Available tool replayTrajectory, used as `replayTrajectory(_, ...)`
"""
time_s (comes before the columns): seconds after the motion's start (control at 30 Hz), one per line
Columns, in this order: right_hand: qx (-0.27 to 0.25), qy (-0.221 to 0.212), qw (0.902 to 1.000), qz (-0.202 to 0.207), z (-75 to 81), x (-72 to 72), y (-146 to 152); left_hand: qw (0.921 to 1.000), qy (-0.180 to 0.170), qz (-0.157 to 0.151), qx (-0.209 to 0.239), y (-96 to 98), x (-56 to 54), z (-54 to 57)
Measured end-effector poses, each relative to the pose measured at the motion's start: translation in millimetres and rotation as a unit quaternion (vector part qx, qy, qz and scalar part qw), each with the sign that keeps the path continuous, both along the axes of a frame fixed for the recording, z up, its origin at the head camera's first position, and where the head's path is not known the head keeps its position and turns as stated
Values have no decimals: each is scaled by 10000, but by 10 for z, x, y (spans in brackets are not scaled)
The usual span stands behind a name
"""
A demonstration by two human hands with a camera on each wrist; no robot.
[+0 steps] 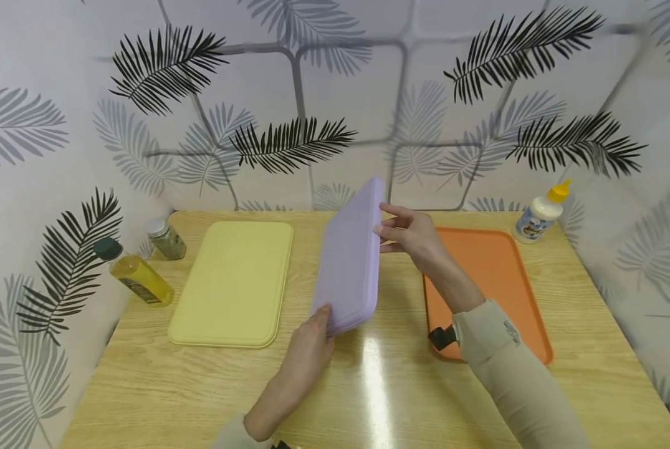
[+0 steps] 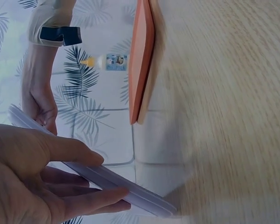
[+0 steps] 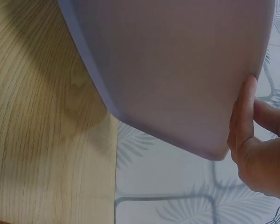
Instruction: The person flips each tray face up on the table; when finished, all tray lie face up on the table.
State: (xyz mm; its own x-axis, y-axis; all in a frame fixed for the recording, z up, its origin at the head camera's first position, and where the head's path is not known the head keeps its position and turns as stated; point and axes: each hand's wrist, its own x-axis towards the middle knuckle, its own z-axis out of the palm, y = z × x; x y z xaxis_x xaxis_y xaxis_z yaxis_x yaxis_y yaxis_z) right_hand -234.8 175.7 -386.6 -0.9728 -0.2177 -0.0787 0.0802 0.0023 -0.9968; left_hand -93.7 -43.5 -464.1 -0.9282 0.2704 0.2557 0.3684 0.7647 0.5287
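A rectangular purple tray [image 1: 346, 262] is raised on its side over the middle of the table, tilted steeply. My left hand [image 1: 309, 346] grips its near lower edge, with the thumb on one side and the fingers on the other, as the left wrist view shows. The right hand [image 1: 416, 240] pinches the upper right edge toward the far end. From the right wrist view, a broad smooth face of the tray [image 3: 177, 70] shows, and the fingers [image 3: 246, 107] lie along its border. One long side of the tray hangs low, close over the wooden tabletop.
To the left lies a yellow tray [image 1: 230, 284], with a bottle of yellow liquid [image 1: 141, 279] and a small spice jar [image 1: 168, 240] beside it. An orange tray [image 1: 497, 280] lies under the right forearm. A white glue bottle [image 1: 538, 215] stands near the patterned back wall [image 1: 346, 93].
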Motion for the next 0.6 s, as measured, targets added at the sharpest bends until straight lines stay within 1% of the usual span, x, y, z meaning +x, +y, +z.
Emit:
replayTrajectory(0.13,-118,91,9999,-31,28,-5,-34,9998,97,-34,173,20,-4,6)
replayTrajectory(0.23,-132,116,9998,-44,55,-13,-69,9994,2,-40,342,37,-7,20)
replayTrajectory(0.4,-200,11,9997,-109,117,-25,-142,9986,-92,-15,521,56,4,76)
replayTrajectory(0.6,-329,-15,9994,-117,195,-38,-228,9965,87,-47,831,71,28,162)
